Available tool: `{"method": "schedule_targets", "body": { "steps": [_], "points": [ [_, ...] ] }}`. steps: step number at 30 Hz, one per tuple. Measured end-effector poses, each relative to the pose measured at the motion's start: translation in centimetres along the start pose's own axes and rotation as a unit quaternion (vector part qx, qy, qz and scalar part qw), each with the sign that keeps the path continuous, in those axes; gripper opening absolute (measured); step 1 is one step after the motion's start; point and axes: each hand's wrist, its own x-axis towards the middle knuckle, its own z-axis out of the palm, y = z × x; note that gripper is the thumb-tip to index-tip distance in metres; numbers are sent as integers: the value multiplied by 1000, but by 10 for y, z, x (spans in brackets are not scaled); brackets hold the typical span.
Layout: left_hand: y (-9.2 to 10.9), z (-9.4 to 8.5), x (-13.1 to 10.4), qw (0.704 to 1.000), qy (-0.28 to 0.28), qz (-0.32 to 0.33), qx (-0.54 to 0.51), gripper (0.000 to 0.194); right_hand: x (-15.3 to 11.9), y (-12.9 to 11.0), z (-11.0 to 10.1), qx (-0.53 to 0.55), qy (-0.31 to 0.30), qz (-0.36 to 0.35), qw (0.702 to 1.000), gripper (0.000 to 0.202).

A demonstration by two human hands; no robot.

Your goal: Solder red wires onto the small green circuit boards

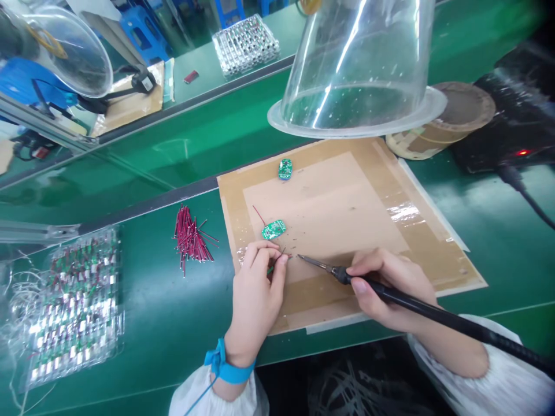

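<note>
My left hand (260, 283), with a blue strap at the wrist, is closed in a pinch around a small green piece (271, 269) with thin wires; most of it is hidden by the fingers. My right hand (388, 283) grips a black soldering iron (342, 274), its tip pointing left, close to the left fingertips. Just above my left hand lies a green circuit board (274, 230) with a red wire. Another green board (285, 169) rests near the back of the taped brown sheet (329, 202). A pile of dark red wires (191, 237) lies left of the sheet.
A clear tray (78, 306) full of small parts stands at the left, beside tangled white wires. Above the sheet hangs a clear plastic hood (355, 69). A round tan container (451, 118) and a black device with a red light (511, 127) are at the right.
</note>
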Motion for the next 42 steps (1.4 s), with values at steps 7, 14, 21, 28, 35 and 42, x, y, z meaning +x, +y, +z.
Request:
{"method": "schedule_targets", "body": {
  "steps": [7,14,21,28,35,42],
  "points": [
    [-3,0,1,999,10,-1,-39,9,-2,4,0,-30,-19,-27,999,10],
    [-5,1,0,994,-2,-60,-97,14,-6,10,1,-9,-29,13,999,10],
    [-12,-11,7,985,-26,-68,-155,20,-7,16,2,62,-31,94,993,10],
    [-17,-25,19,978,-70,-42,-193,27,17,24,-1,375,141,194,895,14],
    [-20,-20,28,980,-47,-40,-190,25,20,25,-4,405,155,218,874,8],
    [-20,-21,23,987,-53,-57,-142,23,19,21,-11,255,43,264,929,16]
  ]
}}
